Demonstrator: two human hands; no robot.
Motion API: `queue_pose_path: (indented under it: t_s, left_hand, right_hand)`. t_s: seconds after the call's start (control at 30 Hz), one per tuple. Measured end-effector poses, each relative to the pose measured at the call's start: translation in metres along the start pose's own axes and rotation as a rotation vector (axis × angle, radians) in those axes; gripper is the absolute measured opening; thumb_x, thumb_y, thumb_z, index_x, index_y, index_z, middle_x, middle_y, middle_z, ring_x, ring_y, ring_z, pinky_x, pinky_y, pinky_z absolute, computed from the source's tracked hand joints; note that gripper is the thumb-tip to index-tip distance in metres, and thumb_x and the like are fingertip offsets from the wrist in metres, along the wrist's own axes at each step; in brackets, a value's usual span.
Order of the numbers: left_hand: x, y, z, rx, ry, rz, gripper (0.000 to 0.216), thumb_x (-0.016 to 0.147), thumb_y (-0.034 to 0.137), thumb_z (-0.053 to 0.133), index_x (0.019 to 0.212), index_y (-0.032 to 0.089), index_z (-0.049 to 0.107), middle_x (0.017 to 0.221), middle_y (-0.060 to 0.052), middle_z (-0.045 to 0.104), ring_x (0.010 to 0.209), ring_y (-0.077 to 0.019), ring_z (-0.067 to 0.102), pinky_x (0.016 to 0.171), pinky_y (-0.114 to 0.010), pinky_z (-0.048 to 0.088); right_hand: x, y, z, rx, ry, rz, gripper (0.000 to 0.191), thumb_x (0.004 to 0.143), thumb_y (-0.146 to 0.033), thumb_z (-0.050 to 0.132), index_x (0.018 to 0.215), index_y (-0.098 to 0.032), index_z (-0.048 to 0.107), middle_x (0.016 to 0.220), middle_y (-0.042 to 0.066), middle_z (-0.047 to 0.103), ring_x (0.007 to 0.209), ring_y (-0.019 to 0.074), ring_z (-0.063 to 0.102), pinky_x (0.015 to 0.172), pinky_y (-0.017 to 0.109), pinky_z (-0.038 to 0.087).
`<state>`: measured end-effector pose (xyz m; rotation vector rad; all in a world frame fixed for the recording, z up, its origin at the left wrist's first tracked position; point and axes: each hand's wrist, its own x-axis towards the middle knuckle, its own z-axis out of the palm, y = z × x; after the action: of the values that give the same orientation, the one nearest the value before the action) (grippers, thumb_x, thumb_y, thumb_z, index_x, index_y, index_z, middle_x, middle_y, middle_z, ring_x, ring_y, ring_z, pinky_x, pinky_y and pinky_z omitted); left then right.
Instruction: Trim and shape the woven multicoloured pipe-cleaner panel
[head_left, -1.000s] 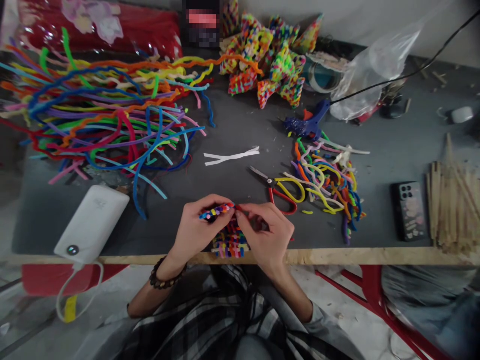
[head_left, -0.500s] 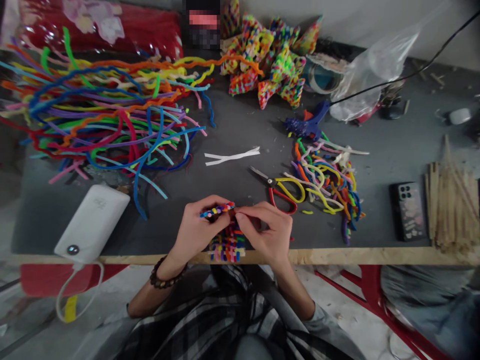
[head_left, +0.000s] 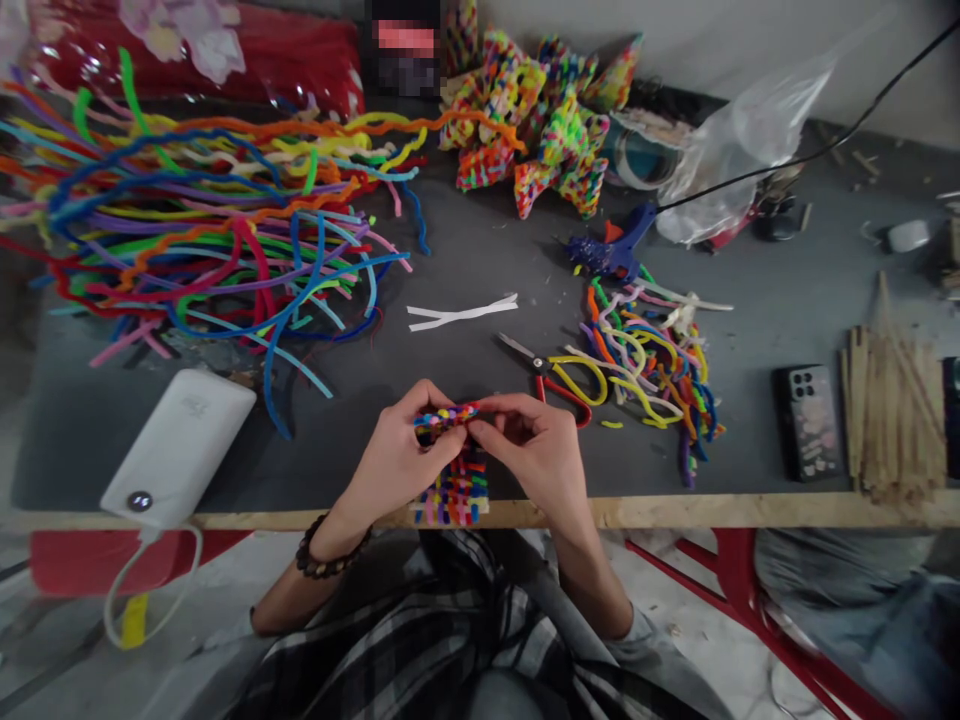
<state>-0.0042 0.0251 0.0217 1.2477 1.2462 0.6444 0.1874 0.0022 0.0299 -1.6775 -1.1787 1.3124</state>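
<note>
Near the table's front edge I hold a small woven piece of multicoloured pipe cleaners (head_left: 459, 490), its top edge folded up and its lower part hanging toward the wooden edge. My left hand (head_left: 397, 455) is closed on it, thumb in front and fingers behind. At the right end of the upper edge, my right hand (head_left: 534, 450) pinches with thumb and forefinger; the fingertips hide exactly what lies between them. Scissors (head_left: 551, 375) with a yellow and a red handle lie just beyond my right hand. Two crossed white strips (head_left: 463, 312) rest farther back.
A heap of long pipe cleaners (head_left: 210, 230) covers the left, above a white power bank (head_left: 180, 445). Cut pieces (head_left: 652, 360) lie right, beside a blue glue gun (head_left: 619, 250). Woven stars (head_left: 540, 120) stand behind. A phone (head_left: 810, 420) and wooden sticks (head_left: 892, 410) are far right.
The upper edge of the woven piece has turned to show more of its face. My right fingers have drawn in closer around its right end. The whole view has shifted slightly.
</note>
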Motion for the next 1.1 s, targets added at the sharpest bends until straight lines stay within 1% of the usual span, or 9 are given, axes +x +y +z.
queue_pose_path:
  t_s: [0.17, 0.3, 0.4, 0.53, 0.63, 0.7, 0.87, 0.97, 1.1]
  left_hand:
    - [-0.002, -0.001, 0.001, -0.012, 0.008, -0.041, 0.027, 0.104, 0.043, 0.063, 0.088, 0.021, 0.056, 0.072, 0.006, 0.053, 0.063, -0.0100, 0.047, 0.053, -0.022, 0.035]
    - [-0.003, 0.001, -0.001, 0.054, -0.017, 0.027, 0.028, 0.106, 0.042, 0.061, 0.088, 0.021, 0.056, 0.074, 0.005, 0.052, 0.064, -0.0095, 0.047, 0.056, -0.023, 0.036]
    - [-0.003, 0.002, -0.002, 0.107, -0.017, 0.039, 0.030, 0.106, 0.043, 0.060, 0.087, 0.021, 0.056, 0.072, 0.006, 0.052, 0.061, -0.0092, 0.046, 0.056, -0.024, 0.035]
    - [-0.001, 0.001, -0.001, 0.182, -0.012, 0.045, 0.029, 0.107, 0.044, 0.059, 0.090, 0.021, 0.058, 0.074, 0.006, 0.057, 0.062, -0.0097, 0.051, 0.059, -0.024, 0.038]
    - [0.001, 0.001, 0.001, 0.194, -0.001, 0.033, 0.029, 0.106, 0.045, 0.060, 0.091, 0.021, 0.060, 0.076, 0.005, 0.061, 0.066, -0.0107, 0.057, 0.062, -0.024, 0.042]
    - [0.003, 0.001, 0.001, 0.173, 0.013, 0.011, 0.028, 0.105, 0.046, 0.063, 0.092, 0.021, 0.063, 0.080, 0.004, 0.065, 0.071, -0.0121, 0.062, 0.065, -0.024, 0.046]
    - [0.004, 0.001, -0.001, 0.002, 0.064, -0.006, 0.024, 0.096, 0.041, 0.077, 0.111, 0.023, 0.073, 0.106, -0.002, 0.077, 0.096, -0.0184, 0.074, 0.084, -0.028, 0.057]
    - [0.004, -0.001, -0.002, -0.072, 0.110, -0.015, 0.021, 0.096, 0.041, 0.078, 0.106, 0.022, 0.075, 0.105, -0.003, 0.077, 0.091, -0.0175, 0.075, 0.079, -0.027, 0.058]
    - [0.002, -0.004, 0.000, -0.134, 0.132, -0.043, 0.023, 0.091, 0.042, 0.082, 0.100, 0.021, 0.076, 0.092, -0.002, 0.077, 0.082, -0.0168, 0.074, 0.070, -0.025, 0.058]
  right_hand:
    - [0.001, 0.002, -0.003, -0.062, -0.014, -0.033, 0.014, 0.090, -0.034, 0.081, 0.096, -0.023, 0.087, 0.077, 0.000, 0.075, 0.064, 0.0130, 0.059, 0.059, 0.027, 0.043]
    - [0.000, 0.003, -0.001, -0.043, -0.044, -0.019, 0.013, 0.089, -0.033, 0.080, 0.093, -0.022, 0.085, 0.074, -0.001, 0.074, 0.062, 0.0127, 0.058, 0.058, 0.026, 0.043]
    - [-0.001, 0.001, 0.001, -0.101, -0.036, -0.054, 0.007, 0.089, -0.025, 0.076, 0.091, -0.020, 0.081, 0.072, -0.002, 0.071, 0.062, 0.0118, 0.056, 0.058, 0.026, 0.042]
    - [-0.003, -0.001, 0.004, -0.281, -0.012, -0.163, 0.010, 0.091, -0.018, 0.068, 0.095, -0.018, 0.077, 0.076, -0.002, 0.066, 0.065, 0.0117, 0.056, 0.063, 0.026, 0.042]
    - [-0.006, -0.001, 0.008, -0.380, 0.011, -0.211, 0.012, 0.095, -0.019, 0.063, 0.094, -0.018, 0.075, 0.072, -0.003, 0.058, 0.064, 0.0117, 0.052, 0.062, 0.027, 0.038]
    - [-0.006, 0.001, 0.011, -0.408, 0.032, -0.219, 0.016, 0.100, -0.022, 0.060, 0.098, -0.018, 0.075, 0.072, -0.003, 0.057, 0.062, 0.0114, 0.050, 0.061, 0.027, 0.036]
    - [-0.006, 0.002, 0.012, -0.285, 0.095, -0.140, 0.020, 0.101, -0.036, 0.068, 0.107, -0.021, 0.080, 0.062, -0.006, 0.050, 0.056, 0.0113, 0.045, 0.057, 0.027, 0.036]
    - [-0.007, 0.000, 0.009, -0.195, 0.160, -0.102, 0.021, 0.097, -0.039, 0.074, 0.109, -0.023, 0.083, 0.061, -0.006, 0.050, 0.055, 0.0120, 0.045, 0.055, 0.027, 0.037]
    - [-0.012, -0.001, 0.008, -0.192, 0.203, -0.152, 0.014, 0.096, -0.035, 0.076, 0.099, -0.025, 0.086, 0.062, -0.004, 0.054, 0.057, 0.0123, 0.046, 0.058, 0.029, 0.040]
